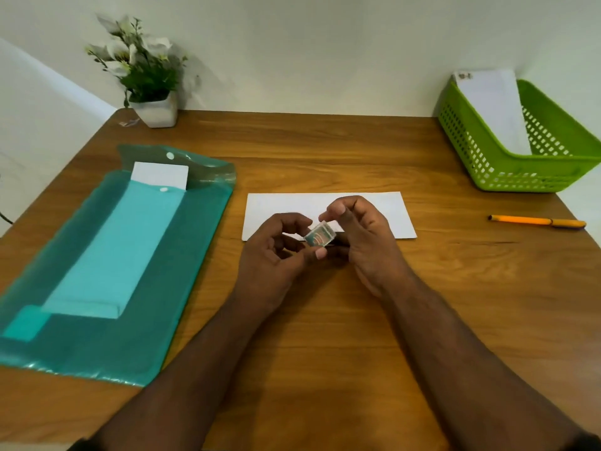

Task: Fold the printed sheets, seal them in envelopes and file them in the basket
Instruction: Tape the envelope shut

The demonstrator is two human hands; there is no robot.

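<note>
A white envelope (395, 209) lies flat in the middle of the wooden table (325, 320). Both hands hover over its near edge. My left hand (276, 252) and my right hand (361, 236) pinch a small stamp (320, 237) between their fingertips, held tilted just above the envelope. The green plastic basket (527, 170) stands at the far right with a white envelope (491, 105) leaning upright inside it. A teal plastic folder (97, 271) lies at the left, flap open, with white paper (159, 174) sticking out of its top.
An orange pen (536, 221) lies on the table to the right of the envelope. A white pot of flowers (156, 109) stands at the far left corner against the wall. The table's right edge runs close behind the basket.
</note>
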